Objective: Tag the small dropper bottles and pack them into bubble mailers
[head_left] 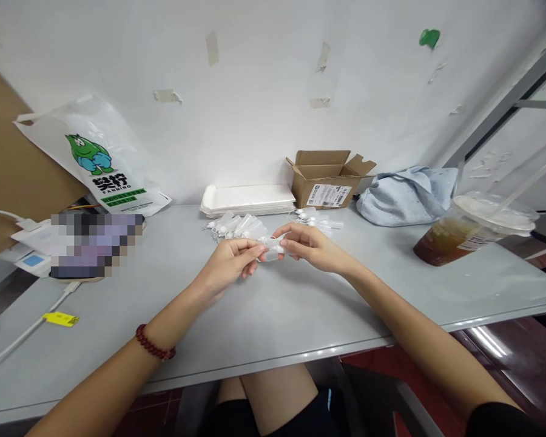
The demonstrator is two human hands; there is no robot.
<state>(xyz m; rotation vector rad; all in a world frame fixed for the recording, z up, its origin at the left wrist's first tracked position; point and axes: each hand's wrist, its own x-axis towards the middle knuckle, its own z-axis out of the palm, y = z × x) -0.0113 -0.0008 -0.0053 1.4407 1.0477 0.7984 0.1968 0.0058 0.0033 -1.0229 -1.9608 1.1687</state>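
Both hands meet above the middle of the grey worktop (264, 328), just on the near side of the loose pieces. The left hand (236, 258) is pinched, thumb against fingers, on the left end of a small clear-and-white piece (272, 244), and the right hand (313, 247) is pinched on its right end; the grip from both sides probably keeps so light a thing steady and leaves the fingertips free for fine work. Its exact shape is too small to tell. Similar pieces lie in a left cluster (241, 226) and a right cluster (321, 221), both seemingly placed for a short reach. Beyond them, a stack of white trays (250, 199) and an open cardboard box (325, 182) stand near the wall, perhaps to leave the near surface for the hands. A blue cloth bag (400, 197) and a drink cup (446, 237) sit to the right, and a printed plastic bag (113, 152) far left, apparently set aside from the handling area.
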